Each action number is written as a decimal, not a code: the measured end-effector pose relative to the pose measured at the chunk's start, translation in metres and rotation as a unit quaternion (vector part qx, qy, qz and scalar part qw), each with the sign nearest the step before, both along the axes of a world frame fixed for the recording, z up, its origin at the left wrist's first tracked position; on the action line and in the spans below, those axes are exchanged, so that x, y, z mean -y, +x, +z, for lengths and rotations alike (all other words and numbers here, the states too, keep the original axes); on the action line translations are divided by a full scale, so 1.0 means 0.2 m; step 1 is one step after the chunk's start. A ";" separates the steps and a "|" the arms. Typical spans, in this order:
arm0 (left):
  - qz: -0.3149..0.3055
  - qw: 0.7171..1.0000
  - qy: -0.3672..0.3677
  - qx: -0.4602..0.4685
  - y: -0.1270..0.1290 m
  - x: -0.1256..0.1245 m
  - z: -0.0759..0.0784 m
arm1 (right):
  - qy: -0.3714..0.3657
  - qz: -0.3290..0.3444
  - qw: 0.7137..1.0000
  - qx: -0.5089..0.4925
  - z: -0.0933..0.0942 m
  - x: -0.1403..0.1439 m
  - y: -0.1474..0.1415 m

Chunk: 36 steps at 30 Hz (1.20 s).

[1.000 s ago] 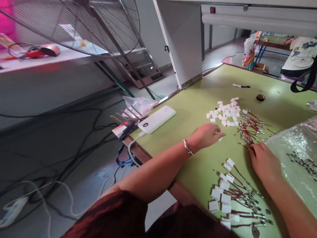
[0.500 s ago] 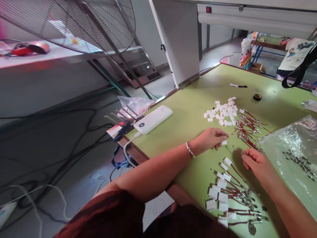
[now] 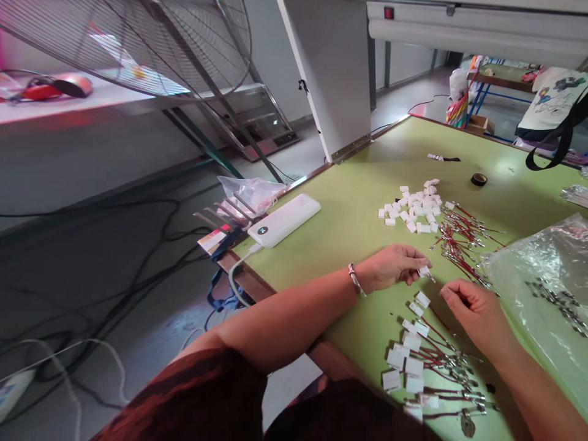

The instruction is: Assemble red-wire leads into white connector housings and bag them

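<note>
My left hand [image 3: 395,267] pinches a small white connector housing [image 3: 423,271] between thumb and fingers, just above the green table. A metal wire terminal [image 3: 432,278] shows at the housing's right edge. Close by on the right, my right hand [image 3: 478,311] has thumb and index finger pressed together on the short wire, most of which the fingers hide. Below both hands lie several white housings with red wires [image 3: 414,365] fitted. Beyond them are a heap of loose white housings [image 3: 418,207] and a pile of red wires with metal terminals [image 3: 459,239].
A clear plastic bag [image 3: 546,275] with small metal parts lies at the right. A white power bank [image 3: 285,222] with a cable sits near the left table edge [image 3: 248,266]. Black tape [image 3: 478,179] lies farther back. A large fan [image 3: 138,43] stands at upper left.
My right hand has moved left, bringing the wire's terminal to the white housing. My left hand has shifted slightly right and nearer, tilting the housing toward the wire.
</note>
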<state>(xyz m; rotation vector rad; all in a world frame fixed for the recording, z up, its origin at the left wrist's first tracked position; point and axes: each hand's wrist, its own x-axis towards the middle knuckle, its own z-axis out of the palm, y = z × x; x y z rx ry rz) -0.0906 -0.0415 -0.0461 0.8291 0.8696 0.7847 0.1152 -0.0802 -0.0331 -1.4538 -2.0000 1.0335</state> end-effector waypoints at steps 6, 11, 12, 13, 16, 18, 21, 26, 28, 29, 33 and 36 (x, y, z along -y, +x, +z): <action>-0.003 1.000 -0.002 -0.005 0.00 0.00 0.01 | 0.017 0.000 1.000 0.009 0.01 0.00 -0.01; -0.009 1.000 -0.006 -0.019 -0.01 0.00 0.01 | 0.002 -0.009 1.000 -0.007 0.01 0.01 -0.01; -0.012 1.000 -0.007 -0.022 -0.01 0.00 0.02 | 0.028 -0.010 0.999 0.012 0.00 0.01 0.00; -0.013 1.000 -0.007 -0.024 -0.01 0.00 0.02 | 0.066 -0.009 0.997 0.039 -0.01 0.01 0.00; -0.016 0.999 -0.002 -0.030 -0.01 0.01 0.03 | 0.229 -0.006 0.963 0.142 -0.04 0.02 0.02; -0.016 0.999 0.005 -0.036 -0.01 0.01 0.04 | 0.322 -0.007 0.927 0.191 -0.05 0.02 0.02; -0.021 0.998 0.018 -0.048 0.00 0.02 0.04 | 0.356 -0.001 0.911 0.208 -0.06 0.02 0.02; -0.038 0.995 0.057 -0.071 -0.01 0.02 0.02 | 0.203 0.041 0.968 0.141 -0.04 0.02 0.03; -0.044 0.993 0.077 -0.076 -0.02 0.01 0.02 | 0.149 0.059 0.981 0.107 -0.04 0.01 0.03; -0.052 0.992 0.083 -0.076 -0.03 0.01 0.02 | 0.131 0.061 0.985 0.097 -0.04 0.01 0.03; -0.104 0.987 0.096 -0.081 -0.05 0.00 0.02 | 0.125 0.048 0.986 0.104 -0.04 0.00 0.04; -0.125 0.985 0.094 -0.073 -0.05 0.00 0.02 | 0.216 0.043 0.960 0.176 -0.05 0.01 0.05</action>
